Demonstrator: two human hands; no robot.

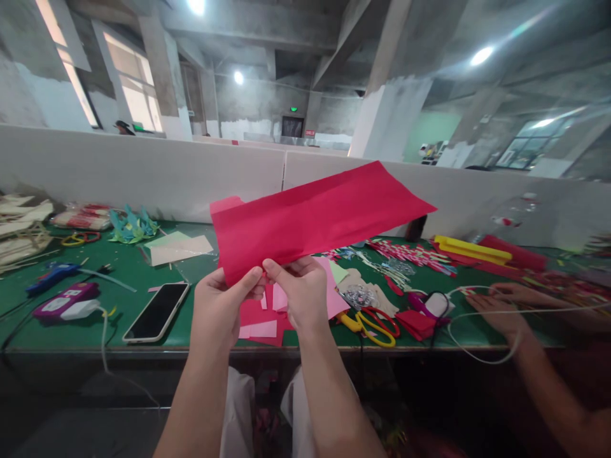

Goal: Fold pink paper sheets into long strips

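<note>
A long sheet of red paper (310, 219) is held up above the green table, tilted with its right end higher. My left hand (224, 302) pinches its lower left edge between thumb and fingers. Close beside it, my right hand (300, 289) grips the same lower edge, thumb in front and fingers behind. A lighter pink-red flap (226, 204) shows behind the sheet's upper left corner. Under my hands lie pink paper pieces (260, 330) and red paper. To the right of my right hand are scissors with yellow handles (377, 334).
On the left are a phone (157, 313), a blue glue gun (52, 278) and a purple power strip (67, 302). A co-worker's hands (501, 312) work at the right near a white cable (477, 313). A white partition (143, 172) runs behind the table.
</note>
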